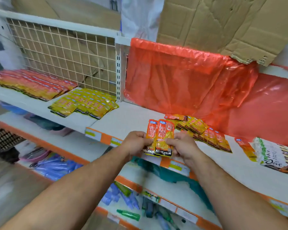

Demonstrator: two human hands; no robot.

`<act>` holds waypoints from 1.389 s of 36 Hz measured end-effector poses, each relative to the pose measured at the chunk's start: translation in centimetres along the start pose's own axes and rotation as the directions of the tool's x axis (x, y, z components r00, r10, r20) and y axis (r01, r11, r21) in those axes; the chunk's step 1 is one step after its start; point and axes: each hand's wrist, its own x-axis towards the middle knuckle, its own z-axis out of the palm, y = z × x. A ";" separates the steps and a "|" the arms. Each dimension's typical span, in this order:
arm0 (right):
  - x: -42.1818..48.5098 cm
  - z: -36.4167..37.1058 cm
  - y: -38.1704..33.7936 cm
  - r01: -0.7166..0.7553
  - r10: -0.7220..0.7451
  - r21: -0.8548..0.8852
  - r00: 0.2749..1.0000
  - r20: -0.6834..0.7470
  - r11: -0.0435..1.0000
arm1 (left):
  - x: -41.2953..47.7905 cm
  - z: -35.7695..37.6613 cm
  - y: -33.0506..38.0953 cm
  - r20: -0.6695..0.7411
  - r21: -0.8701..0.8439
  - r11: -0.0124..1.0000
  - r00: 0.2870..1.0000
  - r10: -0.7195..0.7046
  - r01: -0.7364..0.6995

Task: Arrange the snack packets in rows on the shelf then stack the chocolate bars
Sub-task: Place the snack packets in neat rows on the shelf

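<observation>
Both hands hold a small bunch of orange-and-yellow snack packets (161, 136) upright over the front edge of the white shelf (123, 118). My left hand (136, 143) grips their left side and my right hand (181, 145) pinches the right side. A loose pile of the same packets (204, 133) lies on the shelf just right of my hands. Neat rows of yellow packets (85, 103) and orange packets (32, 85) lie on the shelf at the left. A stack of Dove chocolate bars (276, 155) sits at the far right.
Red plastic sheeting (189, 80) drapes the back of the right bay under torn cardboard (223, 22). A wire grid (61, 52) backs the left bay. One stray packet (246, 148) lies beside the chocolate. Lower shelves hold blue and green items (123, 196).
</observation>
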 end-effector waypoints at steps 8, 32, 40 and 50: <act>-1.8 12.2 -4.3 -0.033 0.023 0.064 0.987 0.161 0.997 | -3.2 -12.6 -1.5 -0.164 -0.034 0.999 0.986 0.000 -0.005; 11.4 34.1 -12.2 0.168 -0.123 -0.044 0.851 0.511 0.985 | -0.3 -34.1 -2.7 -0.624 -0.114 0.993 0.777 -0.084 0.016; 14.8 38.7 -14.9 0.217 -0.151 -0.040 0.789 0.595 0.975 | 1.8 -38.8 -1.9 -0.702 -0.198 0.980 0.701 -0.125 -0.023; 17.5 45.8 -17.7 0.210 -0.134 -0.056 0.782 0.608 0.976 | 3.8 -46.1 -1.6 -0.726 -0.249 0.966 0.673 -0.142 -0.065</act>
